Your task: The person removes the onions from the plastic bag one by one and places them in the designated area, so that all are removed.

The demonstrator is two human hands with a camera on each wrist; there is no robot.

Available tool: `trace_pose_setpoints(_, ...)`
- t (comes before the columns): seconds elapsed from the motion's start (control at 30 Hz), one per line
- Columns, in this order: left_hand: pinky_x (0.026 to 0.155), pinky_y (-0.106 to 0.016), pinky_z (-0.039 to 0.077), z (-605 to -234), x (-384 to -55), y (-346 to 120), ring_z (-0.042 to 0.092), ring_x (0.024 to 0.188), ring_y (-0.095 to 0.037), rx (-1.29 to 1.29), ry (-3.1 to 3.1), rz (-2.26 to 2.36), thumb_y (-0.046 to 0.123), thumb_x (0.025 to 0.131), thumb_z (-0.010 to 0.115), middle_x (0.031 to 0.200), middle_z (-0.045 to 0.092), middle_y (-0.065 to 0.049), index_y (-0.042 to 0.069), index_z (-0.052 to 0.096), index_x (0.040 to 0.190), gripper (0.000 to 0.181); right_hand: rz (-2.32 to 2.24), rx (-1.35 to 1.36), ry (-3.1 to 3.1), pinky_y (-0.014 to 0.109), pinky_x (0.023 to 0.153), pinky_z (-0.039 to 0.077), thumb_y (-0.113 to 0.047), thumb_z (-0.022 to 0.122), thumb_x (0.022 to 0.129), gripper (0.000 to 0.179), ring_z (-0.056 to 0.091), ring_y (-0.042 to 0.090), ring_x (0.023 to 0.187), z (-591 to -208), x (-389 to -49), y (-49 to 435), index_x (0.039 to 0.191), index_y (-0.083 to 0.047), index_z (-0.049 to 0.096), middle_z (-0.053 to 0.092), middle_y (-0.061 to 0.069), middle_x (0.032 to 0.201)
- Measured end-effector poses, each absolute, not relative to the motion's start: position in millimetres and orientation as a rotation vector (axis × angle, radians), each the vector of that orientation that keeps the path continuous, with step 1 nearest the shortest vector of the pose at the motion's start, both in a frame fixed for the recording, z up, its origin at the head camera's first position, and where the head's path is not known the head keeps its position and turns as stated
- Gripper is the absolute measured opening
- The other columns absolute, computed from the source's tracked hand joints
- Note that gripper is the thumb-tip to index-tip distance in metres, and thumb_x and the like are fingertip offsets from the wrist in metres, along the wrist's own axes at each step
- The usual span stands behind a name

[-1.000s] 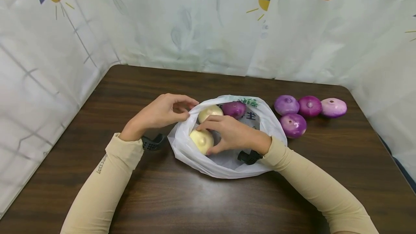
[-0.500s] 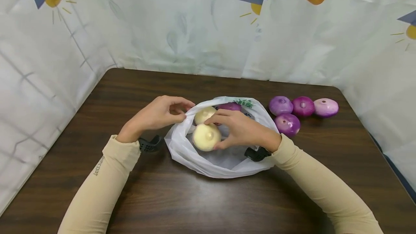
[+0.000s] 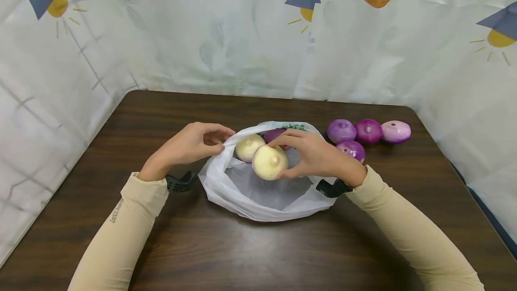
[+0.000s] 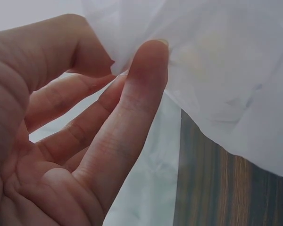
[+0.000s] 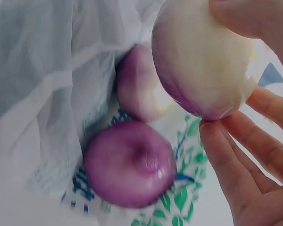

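Note:
My right hand [image 3: 313,154] grips a pale onion [image 3: 269,162] above the mouth of a white plastic bag [image 3: 246,208]. In the right wrist view this onion [image 5: 203,56] shows a purple flank, with thumb on one side and fingertips on the other. Inside the bag lie another pale onion [image 3: 249,147] and a purple onion [image 3: 275,135], which the right hand partly covers. At the bag's left rim, my left hand [image 3: 194,145] pinches the plastic; the left wrist view shows the thin film [image 4: 217,70] between thumb and finger.
Several purple onions [image 3: 368,131] sit together on the dark wooden table [image 3: 169,246], just right of the bag. A printed white curtain [image 3: 226,35] hangs behind the table and along its sides.
My right hand has lifted the pale onion from the left part of the bag and moved it up and to the right. The left hand stays at the rim.

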State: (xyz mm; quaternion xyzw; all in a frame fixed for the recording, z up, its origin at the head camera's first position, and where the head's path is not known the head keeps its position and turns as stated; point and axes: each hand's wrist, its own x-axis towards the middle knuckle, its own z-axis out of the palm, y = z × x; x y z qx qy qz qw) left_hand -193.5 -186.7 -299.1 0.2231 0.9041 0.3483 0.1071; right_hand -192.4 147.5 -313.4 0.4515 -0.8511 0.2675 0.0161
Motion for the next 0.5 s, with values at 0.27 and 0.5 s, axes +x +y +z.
trace_pose_setpoints(0.27,0.083,-0.027,0.053,-302,-194,-188,0.072,0.101,-0.014,0.647,2.666,1.015,0.009,0.093,0.064,0.116,0.076,-0.002,0.021,0.070,0.131,0.040,0.859,1.308,-2.599,0.032,0.086,0.059,-0.032,0.097,0.068,0.065,0.066,0.011,0.098,-308,-192,175,0.125,-0.017,0.072,0.071,-0.004,0.110)
trace_pose_setpoints(0.5,0.083,-0.025,0.053,-302,-195,-188,0.072,0.102,-0.014,0.648,2.665,1.007,0.010,0.094,0.065,0.119,0.075,-0.001,0.022,0.070,0.131,0.040,0.874,1.213,-2.624,0.039,0.088,0.060,-0.028,0.099,0.066,0.066,0.067,0.010,0.101,-305,-190,199,0.125,-0.018,0.071,0.070,-0.003,0.114)
